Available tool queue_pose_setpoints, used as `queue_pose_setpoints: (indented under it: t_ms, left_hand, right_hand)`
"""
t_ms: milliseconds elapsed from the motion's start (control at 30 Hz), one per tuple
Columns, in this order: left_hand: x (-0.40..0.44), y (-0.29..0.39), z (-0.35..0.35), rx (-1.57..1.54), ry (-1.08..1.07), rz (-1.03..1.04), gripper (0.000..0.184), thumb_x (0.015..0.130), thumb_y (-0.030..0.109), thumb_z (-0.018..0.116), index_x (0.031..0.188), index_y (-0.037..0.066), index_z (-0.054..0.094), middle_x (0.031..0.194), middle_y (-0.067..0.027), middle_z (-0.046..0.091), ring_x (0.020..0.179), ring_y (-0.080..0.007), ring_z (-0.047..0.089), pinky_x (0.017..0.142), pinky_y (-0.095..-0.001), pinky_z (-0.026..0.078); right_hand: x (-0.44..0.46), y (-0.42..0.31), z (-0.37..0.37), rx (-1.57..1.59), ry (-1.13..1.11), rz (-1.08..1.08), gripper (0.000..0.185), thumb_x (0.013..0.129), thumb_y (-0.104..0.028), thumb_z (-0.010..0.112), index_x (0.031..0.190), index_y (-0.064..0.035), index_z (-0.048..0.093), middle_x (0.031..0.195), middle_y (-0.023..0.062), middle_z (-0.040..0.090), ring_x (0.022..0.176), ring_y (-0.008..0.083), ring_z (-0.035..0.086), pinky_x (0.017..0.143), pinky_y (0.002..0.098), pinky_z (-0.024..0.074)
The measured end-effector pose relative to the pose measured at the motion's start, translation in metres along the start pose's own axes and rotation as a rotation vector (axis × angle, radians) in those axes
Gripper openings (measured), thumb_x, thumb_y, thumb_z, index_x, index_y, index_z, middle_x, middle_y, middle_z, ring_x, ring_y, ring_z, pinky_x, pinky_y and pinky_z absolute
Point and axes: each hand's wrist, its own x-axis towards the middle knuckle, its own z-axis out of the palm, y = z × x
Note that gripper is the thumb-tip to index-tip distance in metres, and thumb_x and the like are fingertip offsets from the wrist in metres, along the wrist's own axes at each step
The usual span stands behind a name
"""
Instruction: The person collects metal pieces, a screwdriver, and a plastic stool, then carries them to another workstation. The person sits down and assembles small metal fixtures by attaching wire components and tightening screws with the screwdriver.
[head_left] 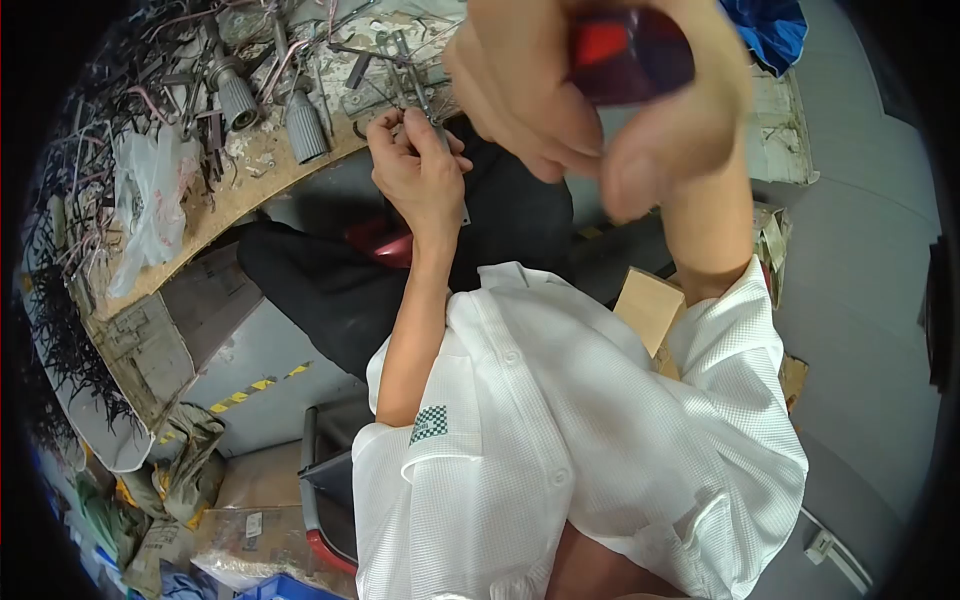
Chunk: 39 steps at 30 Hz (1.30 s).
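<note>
My left hand (418, 172) is closed at the front edge of the workbench, thumb and fingers pinching a slim grey metal piece (422, 98). Its lower end is hidden in my fingers, so I cannot tell its exact kind. Raised close to the camera and blurred, my right hand (560, 110) is wrapped round a shiny dark red object (632, 55). Only one glossy face of it shows between the fingers. The two hands are apart, the right one higher and nearer to me.
The cluttered workbench (235, 195) carries two grey ribbed tool handles (305, 128), wire offcuts, thin metal parts and a clear plastic bag (150, 185). Below are black-trousered legs (300, 285) and a cardboard box (648, 308). A blue bag (768, 32) lies at the upper right.
</note>
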Motion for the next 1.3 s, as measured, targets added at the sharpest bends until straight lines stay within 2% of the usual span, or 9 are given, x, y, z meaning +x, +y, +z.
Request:
queue_pose_setpoints:
  t_ms: [133,233,400,500,667,767,900,1000,1300]
  left_hand:
    - [0.002,0.003,0.004,-0.007,0.024,0.008,0.027,0.104,0.021,0.053,0.109,-0.004,0.048,0.062,-0.0089,0.063,0.045,-0.0108,0.056,0.043,-0.0254,0.043]
    - [0.001,0.010,0.005,0.013,0.028,0.030,0.026,0.104,0.021,0.053,0.109,-0.004,0.047,0.062,-0.0090,0.063,0.045,-0.0109,0.056,0.043,-0.0255,0.043]
    - [0.002,0.011,0.005,0.014,0.025,0.026,0.026,0.104,0.021,0.053,0.109,-0.004,0.047,0.063,-0.0092,0.063,0.045,-0.0110,0.056,0.043,-0.0255,0.043]
    - [-0.002,0.009,0.002,0.006,0.010,-0.016,0.026,0.104,0.021,0.053,0.109,-0.004,0.047,0.063,-0.0092,0.063,0.045,-0.0111,0.056,0.043,-0.0256,0.043]
    - [-0.001,0.010,0.005,0.016,0.029,-0.029,0.025,0.104,0.020,0.053,0.108,-0.004,0.047,0.063,-0.0092,0.063,0.045,-0.0111,0.056,0.042,-0.0257,0.043]
    - [-0.002,0.010,0.005,0.020,0.035,-0.026,0.025,0.104,0.020,0.053,0.108,-0.004,0.047,0.063,-0.0092,0.063,0.045,-0.0110,0.056,0.042,-0.0257,0.043]
    - [0.000,0.015,0.003,0.068,0.019,0.029,0.024,0.104,0.020,0.052,0.108,-0.004,0.047,0.062,-0.0093,0.063,0.045,-0.0108,0.056,0.042,-0.0255,0.043]
    - [-0.003,0.016,0.000,0.160,0.012,0.100,0.024,0.104,0.019,0.052,0.108,-0.004,0.048,0.062,-0.0093,0.063,0.045,-0.0106,0.056,0.042,-0.0253,0.043]
    - [0.002,0.014,-0.001,0.021,-0.011,-0.068,0.025,0.104,0.019,0.053,0.108,-0.004,0.048,0.061,-0.0083,0.063,0.045,-0.0096,0.056,0.043,-0.0244,0.042]
  right_hand:
    - [0.001,0.031,0.016,-0.315,0.165,0.196,0.017,0.090,-0.003,0.067,0.104,0.0019,0.060,0.082,0.0070,0.065,0.060,0.0095,0.059,0.056,0.0237,0.0482]
    - [-0.016,0.033,0.065,-0.158,1.064,-0.073,0.020,0.087,-0.002,0.067,0.106,0.0013,0.064,0.084,0.0080,0.068,0.069,0.0103,0.063,0.063,0.0259,0.0515]
    - [0.002,0.000,0.043,-0.666,0.749,-0.120,0.023,0.089,-0.003,0.066,0.111,0.0031,0.063,0.091,0.0106,0.070,0.074,0.0113,0.065,0.064,0.0249,0.0527]
    - [0.013,-0.009,0.011,0.061,0.229,0.380,0.021,0.093,-0.004,0.064,0.112,0.0055,0.062,0.098,0.0119,0.068,0.076,0.0097,0.064,0.066,0.0213,0.0507]
    - [0.031,0.001,0.018,-0.517,0.204,0.239,0.026,0.092,-0.005,0.066,0.115,0.0058,0.061,0.099,0.0108,0.068,0.069,0.0077,0.060,0.063,0.0192,0.0490]
    - [0.033,0.035,0.050,-0.493,1.203,-0.253,0.023,0.089,-0.007,0.071,0.109,0.0015,0.066,0.094,0.0074,0.066,0.068,0.0046,0.057,0.059,0.0206,0.0474]
    - [0.010,0.009,0.048,-0.565,0.847,-0.159,0.026,0.086,-0.014,0.076,0.107,-0.0016,0.066,0.086,0.0096,0.063,0.061,0.0073,0.056,0.052,0.0244,0.0447]
    - [-0.008,-0.006,0.031,-0.603,0.774,-0.142,0.025,0.086,-0.014,0.076,0.106,-0.0017,0.066,0.085,0.0092,0.062,0.060,0.0076,0.056,0.051,0.0246,0.0444]
    - [-0.094,-0.094,-0.055,-0.779,0.432,-0.101,0.022,0.087,-0.016,0.076,0.101,-0.0022,0.066,0.078,0.0072,0.060,0.057,0.0088,0.054,0.050,0.0252,0.0429]
